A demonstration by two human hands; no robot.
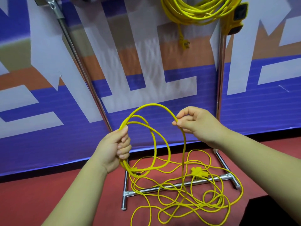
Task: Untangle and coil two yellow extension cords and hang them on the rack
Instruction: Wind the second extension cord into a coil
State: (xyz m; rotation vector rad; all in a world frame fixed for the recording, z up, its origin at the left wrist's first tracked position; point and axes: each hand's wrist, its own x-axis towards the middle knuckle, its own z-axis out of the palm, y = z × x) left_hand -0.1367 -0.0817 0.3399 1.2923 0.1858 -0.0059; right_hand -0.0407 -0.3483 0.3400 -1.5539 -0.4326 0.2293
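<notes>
My left hand (116, 148) is closed around a few loops of a yellow extension cord (154, 141), held up in front of me. My right hand (193, 123) pinches the same cord at the top right of the newest loop. From there the cord drops to a loose tangle (187, 198) on the red floor, draped over the rack's base bar (171, 186). A yellow socket end (197, 172) lies in the tangle. A second yellow cord (195, 9), coiled, hangs at the top of the rack with its plug (184, 42) dangling and its socket block (236, 18) at right.
The chrome rack has two uprights (219, 75) and floor feet (124, 199). A blue, white and orange banner wall (146, 79) stands right behind it. A dark object (267, 211) sits at the lower right on the red floor (32, 201).
</notes>
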